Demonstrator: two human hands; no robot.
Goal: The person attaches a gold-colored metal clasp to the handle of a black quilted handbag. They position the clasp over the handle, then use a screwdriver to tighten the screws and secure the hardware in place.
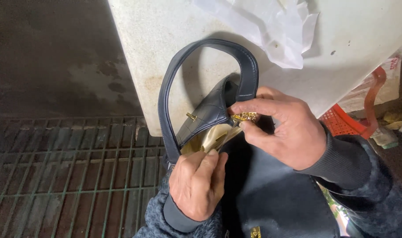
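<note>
Right hand [289,132] pinches small gold metal clasp [244,117] on dark navy quilted leather handbag [271,194]; left hand [196,180] closed, gripping bag's gold lining [205,141].

A dark navy leather handbag [262,189] rests against the white stone tabletop [174,26], its looped handle [201,48] lying on the slab. A crumpled clear plastic bag [276,31] lies behind it on the tabletop; a metal floor grate [68,172] lies left, a red plastic basket [346,121] right.

Two hands work on a dark navy handbag [271,194]: the right hand [287,132] pinches its gold chain [244,117], the left hand [197,183] holds the gold-lined opening.
</note>
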